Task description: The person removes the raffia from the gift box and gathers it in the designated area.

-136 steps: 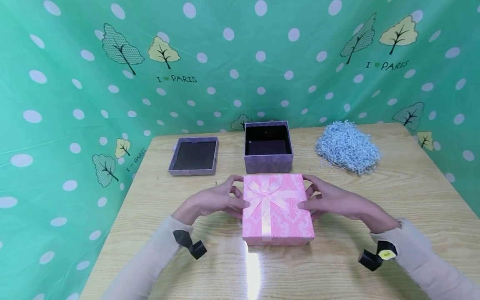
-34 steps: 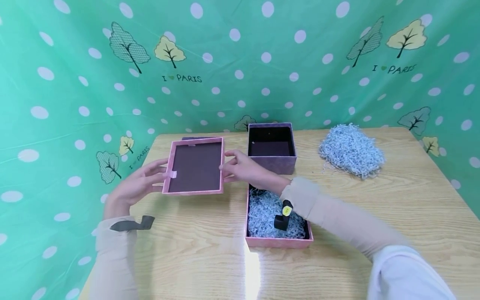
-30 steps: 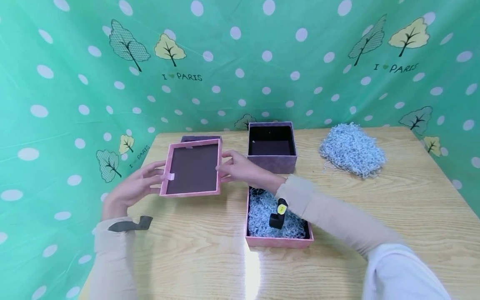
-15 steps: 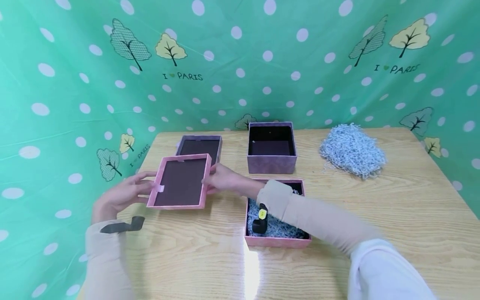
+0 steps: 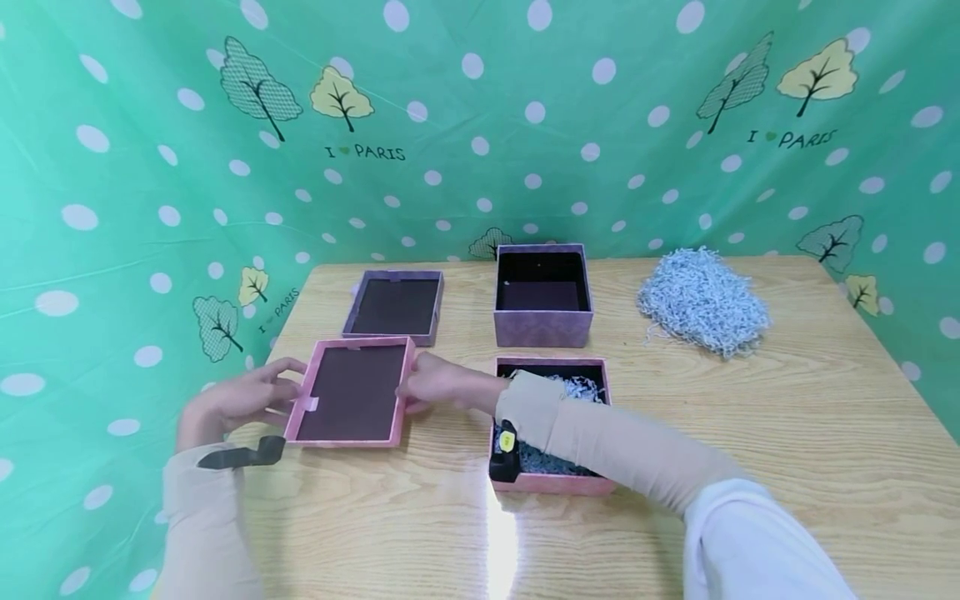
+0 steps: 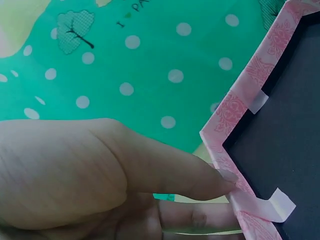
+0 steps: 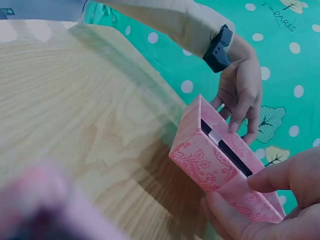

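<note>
A person's two hands hold a pink lid [image 5: 352, 396] between them at the left part of a wooden table [image 5: 375, 533], its dark inner side facing up. The left hand [image 5: 243, 396] grasps the lid's left side; in the left wrist view, its thumb presses the pink patterned rim beside a folded pale ribbon end [image 6: 270, 207], with another finger underneath. The right hand [image 5: 438, 382] pinches the opposite side, thumb at the rim and fingers against the outer wall. Whether the lid touches the table is hard to tell. Just behind it lies a purple lid [image 5: 397, 304], also dark side up; the pink one slightly overlaps it from this angle. To the right, the right forearm, in a beige sleeve [image 5: 622, 442], crosses above a pink box [image 5: 558, 484], hiding part of it. This box is open and holds pale blue paper shreds [image 5: 551, 461]. Directly behind it stands an open purple box [image 5: 543, 329] with a black interior. Farther right sits a loose heap of blue shreds [image 5: 705, 300]. A green cloth [image 5: 450, 67] with white dots, printed trees and "I PARIS" lettering hangs behind the table.
</note>
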Tool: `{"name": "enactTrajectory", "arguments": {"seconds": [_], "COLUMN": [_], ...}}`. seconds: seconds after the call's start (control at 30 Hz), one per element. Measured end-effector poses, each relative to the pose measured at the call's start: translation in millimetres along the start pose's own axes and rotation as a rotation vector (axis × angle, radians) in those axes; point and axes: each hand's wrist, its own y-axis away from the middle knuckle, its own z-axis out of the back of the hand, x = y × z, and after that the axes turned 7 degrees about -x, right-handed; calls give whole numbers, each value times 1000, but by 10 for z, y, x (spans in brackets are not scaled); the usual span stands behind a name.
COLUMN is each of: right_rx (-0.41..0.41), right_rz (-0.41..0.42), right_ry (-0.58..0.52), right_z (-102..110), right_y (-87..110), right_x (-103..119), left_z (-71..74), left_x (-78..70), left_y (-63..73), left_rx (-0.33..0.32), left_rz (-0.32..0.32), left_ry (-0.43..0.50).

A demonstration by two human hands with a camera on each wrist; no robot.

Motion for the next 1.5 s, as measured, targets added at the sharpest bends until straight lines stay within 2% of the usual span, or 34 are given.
{"name": "enactTrajectory", "arguments": {"seconds": [0.1, 0.3, 0.53, 0.77, 0.83, 1.1, 1.5], "right_rx": [14, 12, 38, 61, 74, 116, 136], "right_rz": [-24, -102, -118, -197, -209, -214, -262], "right_ry": [9, -14, 5, 189, 204, 233, 200], "right_z": [-34, -108, -124, -112, -103, -34, 60], "right_y": [2, -13, -61, -62, -61, -107, -78], "right_x": [-27, -44, -69, -52, -33, -7, 70], "left_z": [-15, -77, -127, -158, -169, -200, -221], "left_x": [15, 34, 5, 1, 3, -4, -45], "left_y": [-27, -89, -109, -158, -165, -168, -186], "left_rx": [7, -44, -73, -76, -80, -89, -92], "left_rz": [20, 53, 81, 94, 96, 95, 91], "left_ry": [3, -59, -110, -129, -135, -144, -145]}}
